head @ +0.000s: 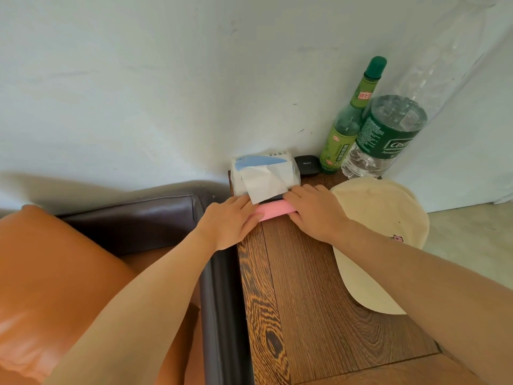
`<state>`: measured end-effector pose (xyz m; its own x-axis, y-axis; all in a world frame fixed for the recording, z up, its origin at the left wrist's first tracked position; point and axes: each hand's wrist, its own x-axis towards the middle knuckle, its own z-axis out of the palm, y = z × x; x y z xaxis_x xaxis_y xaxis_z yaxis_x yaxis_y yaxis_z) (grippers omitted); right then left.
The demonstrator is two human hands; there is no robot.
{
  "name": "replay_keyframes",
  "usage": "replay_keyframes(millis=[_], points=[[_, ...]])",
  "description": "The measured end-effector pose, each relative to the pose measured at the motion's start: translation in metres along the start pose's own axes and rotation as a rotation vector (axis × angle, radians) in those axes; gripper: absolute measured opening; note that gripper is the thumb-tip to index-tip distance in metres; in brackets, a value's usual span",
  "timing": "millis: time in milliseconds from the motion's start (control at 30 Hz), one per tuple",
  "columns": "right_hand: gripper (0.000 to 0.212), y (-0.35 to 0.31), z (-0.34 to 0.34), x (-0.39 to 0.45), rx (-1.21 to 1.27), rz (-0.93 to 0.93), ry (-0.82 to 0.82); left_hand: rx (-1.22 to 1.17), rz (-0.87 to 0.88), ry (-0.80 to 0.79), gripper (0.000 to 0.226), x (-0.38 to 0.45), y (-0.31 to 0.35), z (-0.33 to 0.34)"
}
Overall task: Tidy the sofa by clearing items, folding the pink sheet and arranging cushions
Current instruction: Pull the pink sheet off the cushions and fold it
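A small pink item (273, 210) with a dark top edge lies on the wooden side table (302, 287), just in front of a tissue pack (263, 173). My left hand (230, 220) holds its left end, fingers wrapped over it. On its right end my right hand (313, 212) does the same. A loose tissue hangs from the pack over the item's middle. The orange leather sofa seat (55, 273) and its dark brown armrest (222, 287) are to the left.
A cream cap (383, 218) lies on the table's right side under my right forearm. A small black case (306, 164), a green bottle (347, 129) and a water bottle (388, 134) stand at the back against the white wall.
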<state>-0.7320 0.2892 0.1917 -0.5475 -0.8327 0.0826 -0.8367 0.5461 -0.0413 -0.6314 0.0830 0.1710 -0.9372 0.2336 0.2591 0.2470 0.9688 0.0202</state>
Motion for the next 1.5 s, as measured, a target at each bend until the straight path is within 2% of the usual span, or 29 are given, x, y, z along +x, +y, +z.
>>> replay_keyframes(millis=[200,300,533,700,833,1267,1500], points=[[0.025,-0.001,0.006,-0.001,0.001,-0.008,0.019,-0.06,0.057,0.068,0.056,0.0,-0.011,0.008],[0.027,0.0,0.01,-0.002,-0.007,-0.015,0.032,-0.083,0.091,0.146,0.054,0.004,-0.012,0.012],[0.028,-0.009,0.019,-0.003,0.012,0.005,0.049,-0.084,0.068,0.294,0.055,0.006,-0.008,0.018],[0.033,-0.014,0.02,-0.003,0.018,-0.028,0.053,-0.034,0.04,0.306,0.045,0.006,-0.006,0.023],[0.039,-0.019,0.023,-0.002,0.036,-0.03,0.026,-0.012,0.058,0.331,0.047,0.008,-0.003,0.021],[0.033,-0.019,0.009,-0.006,0.074,0.006,0.057,0.099,0.032,0.294,0.042,0.004,-0.001,0.018],[0.023,-0.021,0.008,-0.009,-0.013,0.059,0.107,0.206,-0.016,0.369,0.045,0.0,-0.009,0.014]])
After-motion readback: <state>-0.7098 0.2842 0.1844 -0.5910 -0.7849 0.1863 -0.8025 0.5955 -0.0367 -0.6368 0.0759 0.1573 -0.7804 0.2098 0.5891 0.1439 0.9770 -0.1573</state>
